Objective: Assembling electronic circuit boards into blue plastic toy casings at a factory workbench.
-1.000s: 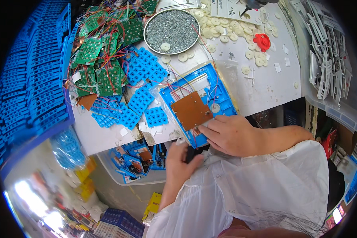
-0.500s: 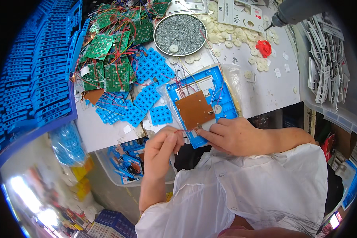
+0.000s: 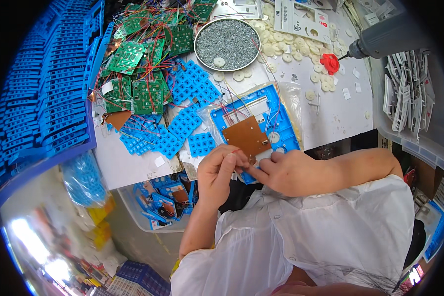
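A blue plastic casing [image 3: 292, 129] lies tilted at the table's near edge, with a brown circuit board [image 3: 246, 137] inside it, back side up. Thin wires run from the board toward the casing's far end. My left hand [image 3: 218, 172] is closed in a pinch on a thin red wire [image 3: 237, 151] at the board's near left corner. On the casing's near edge rests my right hand [image 3: 293, 173], fingers bent and the index finger pointing to the left fingertips. Its thumb is hidden. The hands nearly touch, and the wire's end is hidden between them.
Green circuit boards [image 3: 148, 93] with tangled wires pile up at left, beside blue keypad pieces [image 3: 185, 123]. Behind the casing stands a round tray of screws [image 3: 227, 44]. Cream discs [image 3: 287, 57] lie scattered nearby. A grey electric screwdriver [image 3: 380, 40] hangs at upper right above a red part [image 3: 330, 64].
My left hand has moved right, bringing the red wire to the board's near corner. My right hand stays on the casing. The screwdriver now shows lower and larger, with its tip by the red part.
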A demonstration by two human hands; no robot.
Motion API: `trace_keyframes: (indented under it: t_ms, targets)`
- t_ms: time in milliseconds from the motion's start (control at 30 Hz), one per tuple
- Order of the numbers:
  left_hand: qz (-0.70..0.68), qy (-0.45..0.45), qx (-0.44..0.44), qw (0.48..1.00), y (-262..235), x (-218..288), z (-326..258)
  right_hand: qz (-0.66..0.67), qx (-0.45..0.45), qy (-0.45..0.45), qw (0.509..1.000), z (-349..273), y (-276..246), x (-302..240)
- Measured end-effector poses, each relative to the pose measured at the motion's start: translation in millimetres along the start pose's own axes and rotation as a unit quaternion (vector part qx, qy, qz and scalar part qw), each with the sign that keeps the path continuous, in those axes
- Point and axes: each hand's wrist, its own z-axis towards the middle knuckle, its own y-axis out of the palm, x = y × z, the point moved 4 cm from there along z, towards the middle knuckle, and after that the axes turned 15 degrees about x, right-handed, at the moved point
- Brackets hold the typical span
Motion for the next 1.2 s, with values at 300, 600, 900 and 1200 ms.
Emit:
trace_keyframes:
  t_ms: [300, 600, 900, 1200]
  targets:
    - [-0.020, -0.008, 0.020, 1.000, -1, -4, 0, -0.013, 0.008, -0.001, 1.000, -1, 7, 1]
    - [-0.004, -0.014, 0.024, 1.000, -5, -8, -1, -0.058, -0.011, 0.004, 0.998, -4, 11, 0]
    - [0.188, 0.100, 0.072, 0.974, -19, 26, -2, 0.080, -0.038, 0.010, 0.996, -6, -6, 12]
    - [-0.038, -0.044, 0.046, 0.997, 4, 23, -8, 0.012, 0.007, 0.015, 1.000, -21, 1, 4]
